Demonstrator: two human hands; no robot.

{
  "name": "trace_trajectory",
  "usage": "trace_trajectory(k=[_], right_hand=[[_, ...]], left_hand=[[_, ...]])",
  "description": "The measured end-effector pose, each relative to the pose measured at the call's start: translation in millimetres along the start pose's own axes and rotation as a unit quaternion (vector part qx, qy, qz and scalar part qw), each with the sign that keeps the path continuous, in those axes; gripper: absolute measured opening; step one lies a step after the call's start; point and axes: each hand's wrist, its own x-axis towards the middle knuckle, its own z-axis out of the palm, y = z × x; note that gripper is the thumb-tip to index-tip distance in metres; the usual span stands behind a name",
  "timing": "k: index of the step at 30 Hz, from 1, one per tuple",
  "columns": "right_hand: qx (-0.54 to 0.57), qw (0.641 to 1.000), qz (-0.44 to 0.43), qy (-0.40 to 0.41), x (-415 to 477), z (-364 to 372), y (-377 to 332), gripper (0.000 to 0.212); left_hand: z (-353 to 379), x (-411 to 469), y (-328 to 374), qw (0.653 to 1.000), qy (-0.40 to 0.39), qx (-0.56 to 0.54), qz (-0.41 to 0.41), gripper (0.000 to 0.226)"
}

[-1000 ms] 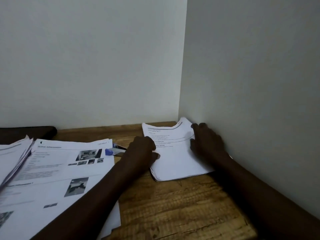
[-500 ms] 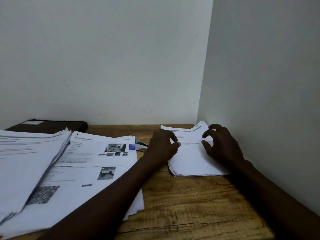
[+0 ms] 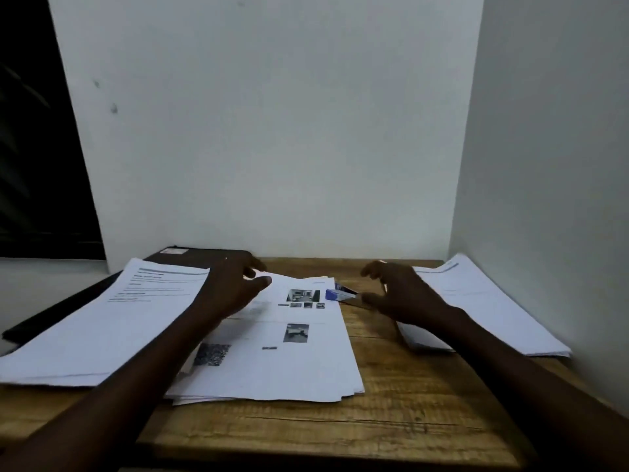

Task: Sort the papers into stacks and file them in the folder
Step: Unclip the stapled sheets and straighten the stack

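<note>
Three paper stacks are noted on the wooden table (image 3: 408,420): left stack (image 3: 102,321), partly over the black folder (image 3: 204,255); middle stack (image 3: 289,362), photos printed; right stack (image 3: 483,301), against the side wall. Left hand (image 3: 235,287) is held over the middle stack, fingers loosely spread, nothing gripped. Right hand (image 3: 401,296) is held just beside a small blue object (image 3: 335,294), fingers loosely curled, empty.

The scene is dimly, evenly lit with a cool bluish cast; no source can be made out. The white wall (image 3: 272,131) is rendered grey, and the far left is lost in near-black. Soft shadow is cast onto the papers (image 3: 289,366) beneath the forearm. The left hand (image 3: 235,291) and right hand (image 3: 405,298) are underexposed and smeared by blur — print is left unreadable. Wall edges are tilted outward by wide-angle distortion.
</note>
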Motion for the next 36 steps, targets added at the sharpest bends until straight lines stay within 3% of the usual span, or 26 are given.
trace_trajectory(k=[4,10,15,18,21,23,27,36], right_hand=[[-0.015,0.995,0.066,-0.079,23,33,-13,0.049],[-0.054,0.993,0.103,0.011,36,49,-18,0.018],[-0.14,0.978,0.156,0.02,45,48,-12,0.022],[-0.176,0.977,0.111,0.034,53,52,-12,0.028],[-0.052,0.996,0.062,0.04,66,56,-23,0.035],[0.015,0.997,0.071,0.0,75,56,-36,0.044],[0.029,0.989,0.112,-0.087,94,66,-44,0.062],[0.041,0.977,0.185,-0.098,115,73,-39,0.072]], left_hand=[[-8,-11,-13,1.0,-0.001,0.023,0.002,0.018],[2,-14,-14,0.999,-0.02,-0.009,0.035,0.013],[14,-3,-11,0.999,-0.002,-0.028,0.039,0.012],[18,1,-13,0.997,0.031,-0.055,0.039,0.012],[29,4,-20,0.995,0.066,-0.076,0.012,0.011],[38,4,-25,0.994,0.075,-0.076,0.001,0.012],[50,-2,-25,0.995,0.071,-0.073,0.012,0.008],[60,-2,-29,0.995,0.076,-0.067,0.013,0.005]])
